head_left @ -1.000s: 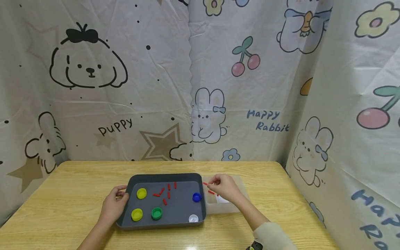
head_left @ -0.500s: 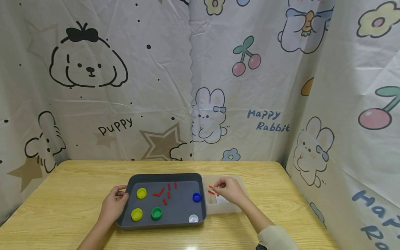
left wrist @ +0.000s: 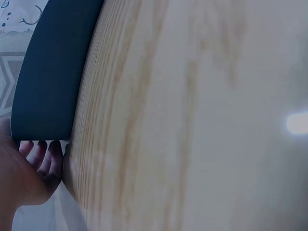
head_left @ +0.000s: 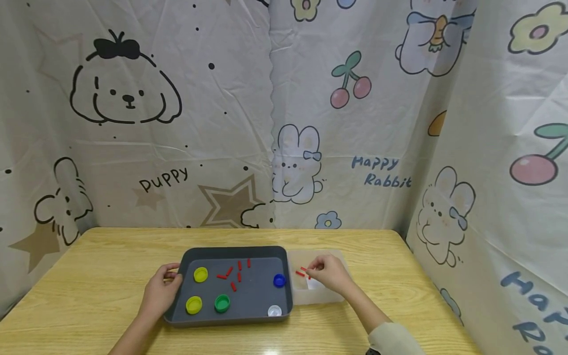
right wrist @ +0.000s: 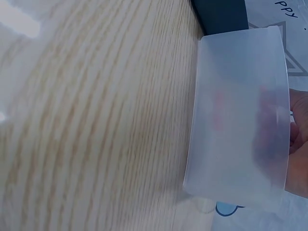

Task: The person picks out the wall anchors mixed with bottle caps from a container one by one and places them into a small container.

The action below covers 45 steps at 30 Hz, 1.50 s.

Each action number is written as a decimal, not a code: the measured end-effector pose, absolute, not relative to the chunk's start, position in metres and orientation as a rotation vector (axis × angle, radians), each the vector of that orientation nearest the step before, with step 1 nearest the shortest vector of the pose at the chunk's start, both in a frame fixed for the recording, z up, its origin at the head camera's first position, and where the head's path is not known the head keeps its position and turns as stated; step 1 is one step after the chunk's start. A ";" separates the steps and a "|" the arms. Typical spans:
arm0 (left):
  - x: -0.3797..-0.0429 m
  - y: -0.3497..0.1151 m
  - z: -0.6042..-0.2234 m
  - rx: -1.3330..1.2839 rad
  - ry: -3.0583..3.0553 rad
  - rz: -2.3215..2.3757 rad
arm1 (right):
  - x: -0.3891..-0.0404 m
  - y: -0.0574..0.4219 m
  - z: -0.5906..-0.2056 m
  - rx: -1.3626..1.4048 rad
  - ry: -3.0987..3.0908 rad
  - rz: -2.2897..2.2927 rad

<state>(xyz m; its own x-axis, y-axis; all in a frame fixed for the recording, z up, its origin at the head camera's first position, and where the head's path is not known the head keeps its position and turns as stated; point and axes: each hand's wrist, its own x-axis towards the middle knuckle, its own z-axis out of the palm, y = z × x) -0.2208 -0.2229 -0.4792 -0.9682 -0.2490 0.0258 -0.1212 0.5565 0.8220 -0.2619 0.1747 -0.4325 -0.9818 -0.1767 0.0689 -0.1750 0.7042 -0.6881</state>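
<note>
My left hand [head_left: 162, 291] holds the left end of a dark grey tray [head_left: 230, 320]. In the left wrist view, its fingertips [left wrist: 57, 147] meet the outside of the tray's end wall, and the thumb lies near the rim. Over a whitish translucent box [head_left: 319, 296], my right hand [head_left: 328, 271] pinches a short red stick [head_left: 303, 268]. Another red stick [head_left: 300, 273] lies in the box, and part of a further one shows beside the fingers. Through the box's cloudy wall [right wrist: 231, 159], the right wrist view shows the right hand only blurred.
Inside the tray lie several red sticks [head_left: 239, 277], two yellow caps [head_left: 194, 305], a green cap [head_left: 222, 303], a blue cap [head_left: 279, 280] and a clear cap [head_left: 274, 310]. A white piece [head_left: 314, 284] lies in the box. Behind the wooden table [head_left: 111, 256] hangs a printed curtain [head_left: 213, 123].
My right hand has moved right and slightly nearer with the red stick, from the tray's right edge to over the box. The left hand and tray stay in place.
</note>
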 end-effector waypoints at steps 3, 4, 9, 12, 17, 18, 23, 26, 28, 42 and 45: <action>-0.221 -0.223 -0.479 0.310 -2.643 -1.384 | -0.261 0.176 -0.432 -0.308 2.900 -1.163; -0.221 -0.223 -0.479 0.309 -2.642 -1.383 | -0.261 0.176 -0.431 -0.307 2.895 -1.167; -0.220 -0.224 -0.480 0.318 -2.644 -1.376 | -0.261 0.176 -0.431 -0.301 2.885 -1.169; -0.220 -0.223 -0.480 0.323 -2.645 -1.373 | -0.261 0.177 -0.432 -0.296 2.887 -1.159; -0.220 -0.222 -0.480 0.329 -2.641 -1.373 | -0.261 0.177 -0.433 -0.298 2.880 -1.164; -0.220 -0.222 -0.480 0.328 -2.641 -1.373 | -0.261 0.177 -0.433 -0.298 2.880 -1.165; -0.220 -0.222 -0.480 0.321 -2.638 -1.381 | -0.262 0.177 -0.432 -0.304 2.879 -1.177; -0.220 -0.222 -0.479 0.316 -2.640 -1.382 | -0.262 0.178 -0.432 -0.316 2.880 -1.183; -0.220 -0.222 -0.479 0.316 -2.639 -1.380 | -0.263 0.178 -0.431 -0.319 2.885 -1.183; -0.220 -0.221 -0.478 0.323 -2.632 -1.370 | -0.267 0.163 -0.421 -0.330 2.876 -1.211; -0.220 -0.221 -0.478 0.319 -2.630 -1.370 | -0.266 0.155 -0.418 -0.361 2.853 -1.239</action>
<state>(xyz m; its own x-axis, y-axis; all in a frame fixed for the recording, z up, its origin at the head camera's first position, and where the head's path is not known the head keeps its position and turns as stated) -0.2197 -0.2206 -0.4780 -0.9646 -0.2603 0.0418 -0.1150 0.5579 0.8219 -0.2662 0.1545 -0.4177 -0.9733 -0.2142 0.0820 -0.2061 0.6602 -0.7223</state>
